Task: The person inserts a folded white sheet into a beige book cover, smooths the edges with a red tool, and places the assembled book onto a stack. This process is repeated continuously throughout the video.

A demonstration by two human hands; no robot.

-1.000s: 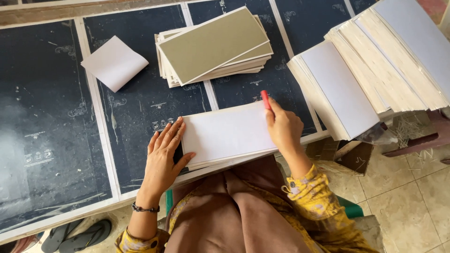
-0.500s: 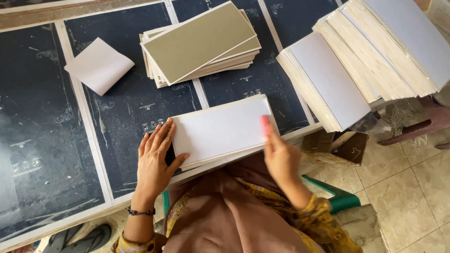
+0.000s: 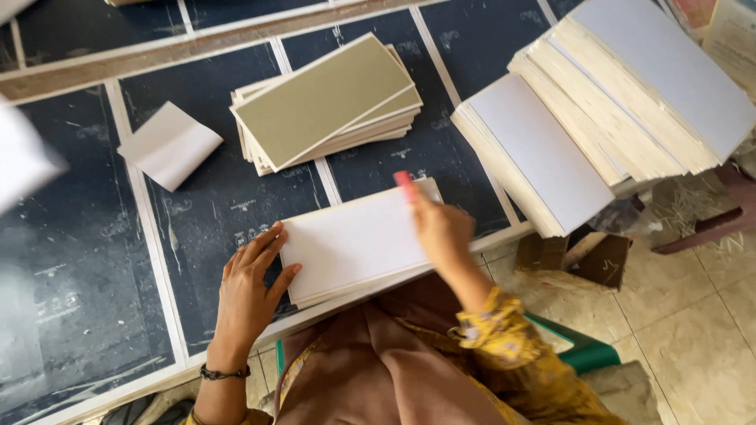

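A small white folded sheet point(image 3: 169, 145) is seen lying toward the left of the dark work table point(image 3: 71, 260). Further right, near the table's far edge, a pile of olive-green-faced cards point(image 3: 327, 102) is stacked. At the right edge, tall stacks of white boards point(image 3: 606, 118) are leaned over one another. The table is covered in dark panels divided by pale strips; beige floor tiles point(image 3: 693, 330) are seen beyond its near right corner. At the near edge, a white card stack point(image 3: 354, 244) is pressed flat at its left end by the left hand point(image 3: 248, 287), fingers spread. The right hand point(image 3: 441, 228) is laid on the stack's right end, a pink tool point(image 3: 404, 183) pinched in its fingers.
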